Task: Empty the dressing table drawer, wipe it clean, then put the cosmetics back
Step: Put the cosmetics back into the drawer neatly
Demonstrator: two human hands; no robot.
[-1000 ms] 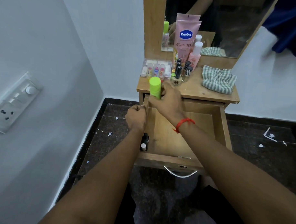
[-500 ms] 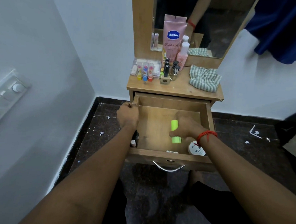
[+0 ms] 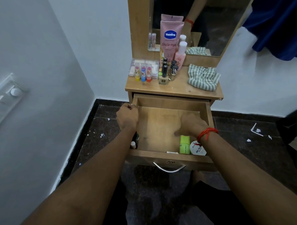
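The wooden drawer [image 3: 169, 155] is pulled out under the dressing table top [image 3: 179, 89]. My left hand [image 3: 127, 117] is closed on the drawer's left wall near the back corner. My right hand [image 3: 192, 125] is inside the drawer with its fingers loose, just above a green tube [image 3: 184, 145]. That tube lies at the front right beside a white nail polish remover jar [image 3: 198, 148]. Small bottles [image 3: 134, 143] stand in the front left corner, partly hidden by my left forearm. On the top are a pink Vaseline tube [image 3: 170, 39], nail polish bottles [image 3: 164, 76] and three lip balms [image 3: 143, 72].
A striped cloth [image 3: 203, 77] lies on the right of the table top, below the mirror [image 3: 215, 22]. A white wall with a switch panel [image 3: 7, 97] closes in on the left. Dark floor with bits of debris [image 3: 254, 131] surrounds the table. A blue curtain [image 3: 282, 24] hangs at upper right.
My right hand carried the green tube from the table's front edge down into the drawer and laid it at the front right. My left hand stayed on the drawer's side.
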